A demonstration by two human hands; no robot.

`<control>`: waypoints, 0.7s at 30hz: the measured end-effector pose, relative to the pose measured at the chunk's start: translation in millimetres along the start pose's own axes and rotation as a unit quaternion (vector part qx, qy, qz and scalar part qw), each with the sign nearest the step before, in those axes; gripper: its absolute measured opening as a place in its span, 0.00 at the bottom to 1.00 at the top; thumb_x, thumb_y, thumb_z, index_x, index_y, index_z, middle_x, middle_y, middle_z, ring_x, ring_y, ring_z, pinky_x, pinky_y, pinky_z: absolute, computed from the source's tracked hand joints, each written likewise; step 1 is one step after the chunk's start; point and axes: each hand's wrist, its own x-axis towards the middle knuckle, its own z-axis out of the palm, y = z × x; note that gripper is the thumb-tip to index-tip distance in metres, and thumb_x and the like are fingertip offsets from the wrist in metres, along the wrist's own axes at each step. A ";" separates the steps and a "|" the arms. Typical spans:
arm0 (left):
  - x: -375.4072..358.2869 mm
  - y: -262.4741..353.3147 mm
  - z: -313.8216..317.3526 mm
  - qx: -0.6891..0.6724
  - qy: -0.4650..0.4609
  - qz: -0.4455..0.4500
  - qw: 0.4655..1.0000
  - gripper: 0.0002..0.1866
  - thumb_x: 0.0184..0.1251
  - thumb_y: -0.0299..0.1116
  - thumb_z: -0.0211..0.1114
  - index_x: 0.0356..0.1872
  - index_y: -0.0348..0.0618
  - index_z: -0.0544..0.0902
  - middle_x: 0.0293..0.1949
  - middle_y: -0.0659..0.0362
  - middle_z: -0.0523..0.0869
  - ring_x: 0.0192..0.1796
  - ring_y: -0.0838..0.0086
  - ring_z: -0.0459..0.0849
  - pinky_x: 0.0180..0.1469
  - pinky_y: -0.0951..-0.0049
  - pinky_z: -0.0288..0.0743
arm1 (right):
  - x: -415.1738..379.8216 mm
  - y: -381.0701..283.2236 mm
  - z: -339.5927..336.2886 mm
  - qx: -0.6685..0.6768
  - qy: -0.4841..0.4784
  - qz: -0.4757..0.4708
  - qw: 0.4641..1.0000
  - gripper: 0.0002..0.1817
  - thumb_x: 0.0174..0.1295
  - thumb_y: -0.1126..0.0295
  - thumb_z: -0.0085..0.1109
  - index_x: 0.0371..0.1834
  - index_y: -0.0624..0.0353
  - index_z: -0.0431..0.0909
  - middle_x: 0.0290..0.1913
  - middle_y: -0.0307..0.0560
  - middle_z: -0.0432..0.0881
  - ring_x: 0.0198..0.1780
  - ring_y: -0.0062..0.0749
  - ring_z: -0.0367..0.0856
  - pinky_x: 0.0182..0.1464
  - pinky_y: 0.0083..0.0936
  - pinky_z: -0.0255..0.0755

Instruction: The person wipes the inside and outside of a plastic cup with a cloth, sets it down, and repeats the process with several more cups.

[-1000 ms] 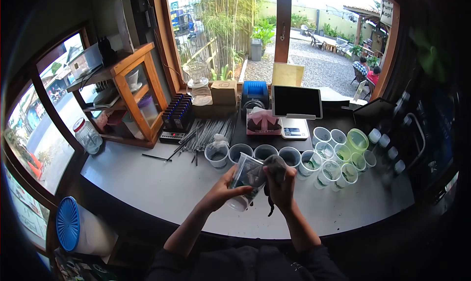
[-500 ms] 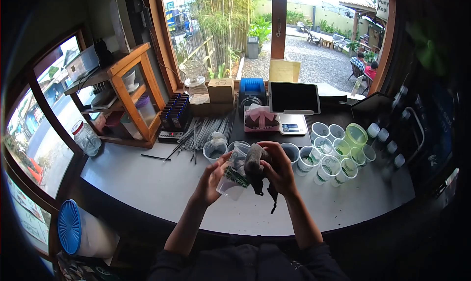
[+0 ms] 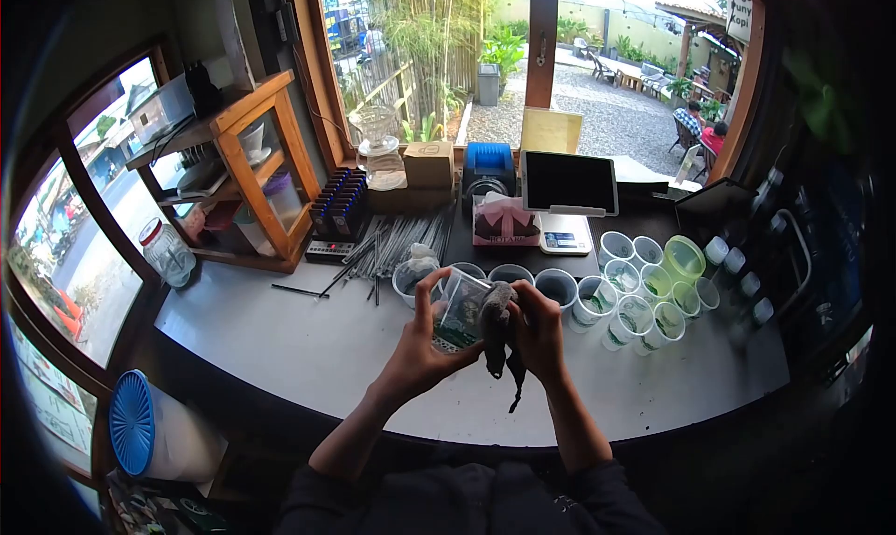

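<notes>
Counter (image 3: 308, 348) near front edge: both forearms raised, bent inward. Left hand (image 3: 420, 348) clamped on tilted clear cup (image 3: 459, 308), above counter. Right hand (image 3: 537, 330) gripping grey cloth (image 3: 497, 334) pressed at cup mouth. Cup row (image 3: 560, 288) behind.

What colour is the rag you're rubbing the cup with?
The rag is dark grey, seen in the head view.
</notes>
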 end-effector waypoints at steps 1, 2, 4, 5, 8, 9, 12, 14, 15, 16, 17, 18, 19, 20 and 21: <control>-0.5 6.9 -0.7 0.018 0.002 0.004 1.000 0.52 0.53 0.36 0.76 0.71 0.50 0.45 0.59 0.40 0.72 0.59 0.53 0.78 0.58 0.57 0.73 | 0.2 -2.1 1.3 -0.004 0.011 -0.013 1.000 0.05 0.62 0.77 0.58 0.38 0.67 0.76 0.27 0.47 0.79 0.29 0.22 0.78 0.34 0.21 0.70; -2.5 18.1 -0.7 0.036 0.004 0.008 0.999 0.50 0.54 0.37 0.75 0.71 0.50 0.47 0.62 0.39 0.69 0.59 0.47 0.77 0.56 0.55 0.75 | 0.3 -4.4 2.1 -0.009 0.023 -0.026 0.999 0.04 0.62 0.77 0.58 0.38 0.67 0.76 0.26 0.48 0.78 0.29 0.24 0.78 0.34 0.21 0.70; -6.4 27.5 7.6 0.193 0.043 0.025 0.980 0.49 0.52 0.40 0.75 0.70 0.50 0.52 0.64 0.38 0.65 0.58 0.41 0.76 0.52 0.53 0.77 | 2.1 -13.7 4.3 -0.037 0.035 -0.033 0.998 0.04 0.62 0.77 0.58 0.37 0.67 0.75 0.27 0.50 0.78 0.28 0.27 0.79 0.33 0.22 0.70; -9.1 25.9 14.8 0.253 0.049 0.022 0.966 0.49 0.51 0.41 0.76 0.70 0.50 0.52 0.64 0.38 0.66 0.58 0.42 0.76 0.52 0.53 0.77 | 3.3 -21.9 7.0 -0.060 0.034 -0.027 0.997 0.04 0.62 0.77 0.58 0.36 0.67 0.75 0.27 0.50 0.78 0.28 0.29 0.79 0.33 0.23 0.70; -14.5 9.6 26.0 0.357 0.061 0.030 0.932 0.53 0.44 0.43 0.79 0.71 0.48 0.55 0.62 0.41 0.67 0.56 0.43 0.76 0.50 0.51 0.77 | 7.1 -33.1 12.4 -0.076 0.016 0.005 0.997 0.04 0.65 0.76 0.57 0.35 0.67 0.74 0.23 0.45 0.76 0.26 0.20 0.73 0.30 0.19 0.66; -14.5 6.0 24.0 0.316 0.067 0.059 0.945 0.54 0.43 0.42 0.79 0.71 0.47 0.54 0.63 0.41 0.67 0.56 0.42 0.76 0.51 0.51 0.77 | 6.9 -34.3 13.0 -0.073 0.008 0.020 0.997 0.05 0.66 0.75 0.56 0.35 0.66 0.74 0.22 0.42 0.74 0.26 0.15 0.70 0.28 0.18 0.64; -9.7 8.6 6.9 0.213 0.069 0.190 0.956 0.58 0.41 0.42 0.81 0.72 0.44 0.51 0.63 0.44 0.66 0.60 0.47 0.73 0.57 0.55 0.74 | 5.2 -23.2 10.7 -0.025 0.033 -0.052 0.998 0.07 0.67 0.72 0.55 0.36 0.66 0.73 0.29 0.46 0.75 0.30 0.24 0.73 0.33 0.20 0.66; -10.6 7.2 -2.9 -0.157 0.056 0.099 0.981 0.57 0.46 0.41 0.79 0.73 0.48 0.48 0.64 0.46 0.64 0.62 0.58 0.70 0.60 0.54 0.72 | 0.2 -11.4 8.8 0.145 0.081 -0.010 0.986 0.09 0.68 0.69 0.53 0.37 0.65 0.72 0.33 0.44 0.73 0.34 0.25 0.73 0.38 0.20 0.67; -10.6 12.9 -9.5 -0.344 0.048 0.025 0.937 0.56 0.49 0.42 0.78 0.73 0.49 0.46 0.65 0.47 0.63 0.62 0.62 0.69 0.61 0.53 0.72 | -1.8 -3.9 7.6 0.153 0.063 -0.041 0.985 0.10 0.69 0.68 0.54 0.38 0.66 0.73 0.33 0.43 0.73 0.35 0.25 0.72 0.38 0.20 0.67; -9.6 -5.0 -21.6 -0.456 0.000 -0.033 0.889 0.49 0.56 0.45 0.73 0.73 0.50 0.49 0.64 0.46 0.64 0.62 0.63 0.69 0.61 0.51 0.71 | -3.7 4.7 6.3 0.159 0.043 -0.071 0.984 0.11 0.69 0.67 0.54 0.38 0.66 0.73 0.34 0.43 0.73 0.35 0.24 0.72 0.39 0.20 0.67; -6.9 -18.7 -28.2 -0.489 -0.063 -0.069 0.867 0.43 0.62 0.47 0.68 0.72 0.46 0.53 0.63 0.47 0.66 0.61 0.64 0.72 0.61 0.58 0.72 | -5.4 10.8 6.3 0.165 0.021 -0.101 0.981 0.12 0.69 0.66 0.54 0.38 0.66 0.73 0.34 0.42 0.73 0.35 0.23 0.72 0.39 0.20 0.67; -9.9 -15.6 -24.2 -0.422 -0.070 -0.143 0.892 0.40 0.63 0.46 0.67 0.70 0.44 0.56 0.62 0.48 0.69 0.60 0.65 0.74 0.61 0.61 0.72 | -8.2 13.3 10.3 0.129 0.004 -0.136 0.982 0.13 0.68 0.65 0.55 0.39 0.67 0.73 0.35 0.44 0.74 0.36 0.24 0.73 0.41 0.19 0.67; -13.8 -12.5 -19.5 -0.350 -0.077 -0.217 0.908 0.38 0.64 0.45 0.67 0.69 0.41 0.59 0.61 0.49 0.71 0.59 0.66 0.76 0.61 0.65 0.72 | -10.7 10.8 17.7 0.168 -0.003 -0.146 0.975 0.13 0.67 0.65 0.56 0.39 0.67 0.74 0.35 0.44 0.75 0.36 0.24 0.74 0.40 0.19 0.68; -14.6 -21.0 -18.0 -0.360 -0.139 -0.231 0.893 0.38 0.63 0.47 0.68 0.67 0.37 0.62 0.57 0.50 0.76 0.57 0.69 0.79 0.60 0.69 0.72 | -13.1 4.9 16.9 0.149 0.006 -0.132 0.980 0.12 0.66 0.67 0.57 0.38 0.67 0.74 0.34 0.44 0.76 0.35 0.25 0.75 0.39 0.20 0.68; -16.0 -20.4 -16.8 -0.320 -0.121 -0.219 0.914 0.38 0.63 0.48 0.68 0.67 0.37 0.62 0.56 0.51 0.77 0.56 0.70 0.79 0.59 0.68 0.72 | -14.1 -0.1 15.3 0.130 0.017 -0.118 0.984 0.11 0.66 0.68 0.58 0.38 0.68 0.75 0.33 0.45 0.76 0.35 0.25 0.76 0.39 0.20 0.69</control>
